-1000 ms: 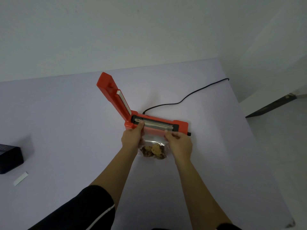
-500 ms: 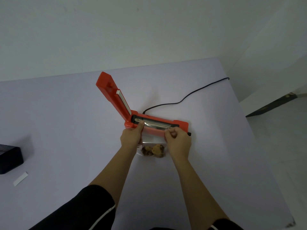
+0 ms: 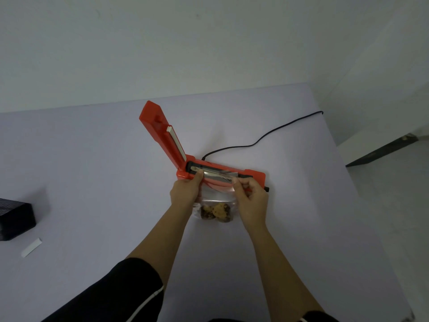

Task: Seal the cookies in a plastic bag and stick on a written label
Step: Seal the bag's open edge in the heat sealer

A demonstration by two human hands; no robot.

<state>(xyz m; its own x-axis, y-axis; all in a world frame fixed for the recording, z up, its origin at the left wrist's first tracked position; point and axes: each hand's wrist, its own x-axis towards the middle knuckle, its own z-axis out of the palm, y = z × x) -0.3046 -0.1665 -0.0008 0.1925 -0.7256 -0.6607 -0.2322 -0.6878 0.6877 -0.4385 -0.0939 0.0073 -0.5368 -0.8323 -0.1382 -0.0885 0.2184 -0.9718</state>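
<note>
Since a sec ago we see the bag (image 3: pixel 217 194) mouth slid further onto the sealer (image 3: pixel 254 176) bar (image 3: pixel 213 171). The clear film now lies across it and looks pulled flat, where before it sat mostly short of the bar. The right hand (image 3: pixel 251 201) has gone from lying low on the bag to a raised pinch, thumb & fingertips closed on the top right corner. The left hand (image 3: pixel 185 194) has hardly shifted: thumb pressing the top left corner down at the bar's left end, other fingers curled at the bag's edge, so it grips the bag too. The cookies (image 3: pixel 216 211) sit at the bag's bottom, on the table (image 3: pixel 92 182) between the wrists, short of the bar. The lid (image 3: pixel 162 135) stands up, tilted left, clear of the film.

Our read: the bag is lined up & ready for the seal. One hand must let go to bring the lid down w/o the film wrinkling or slipping. Seal not yet made, label not yet on.

Writing: none we can read. No brand shows on the sealer. The white strip (image 3: pixel 31 247) at far left, prob. the label, looks blank from here, and the black box (image 3: pixel 16 219) near it is too dark to tell
</note>
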